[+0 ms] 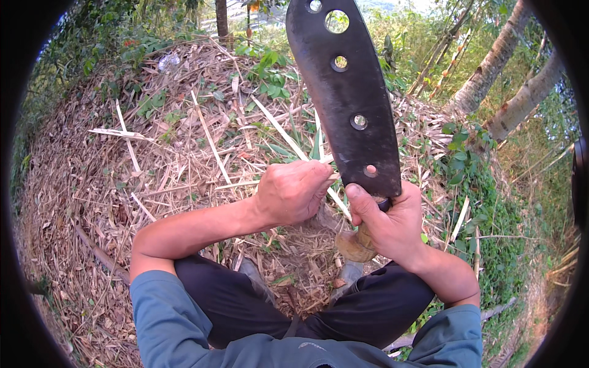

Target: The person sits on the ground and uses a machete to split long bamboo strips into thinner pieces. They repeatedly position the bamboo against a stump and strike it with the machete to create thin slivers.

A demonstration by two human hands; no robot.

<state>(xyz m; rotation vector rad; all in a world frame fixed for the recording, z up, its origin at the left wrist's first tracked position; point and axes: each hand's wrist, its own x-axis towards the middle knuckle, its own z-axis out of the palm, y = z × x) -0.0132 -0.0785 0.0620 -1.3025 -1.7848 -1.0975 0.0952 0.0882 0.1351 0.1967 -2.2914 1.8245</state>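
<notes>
My right hand is wrapped round the wooden handle of a large machete. Its broad dark blade, pierced by a row of round holes, points up and away from me, tilted a little left. The handle's pale brown butt shows below my fist. Just left of the blade's base is my left hand, its fingers closed in a pinch. A thin pale strip, like split bamboo, pokes out from its fingertips towards the blade. How much of that strip lies inside the fist is hidden.
Several pale split strips lie scattered on the ground of dry leaves ahead and to the left. My bent legs frame a patch of litter. Green undergrowth and leaning trunks stand to the right.
</notes>
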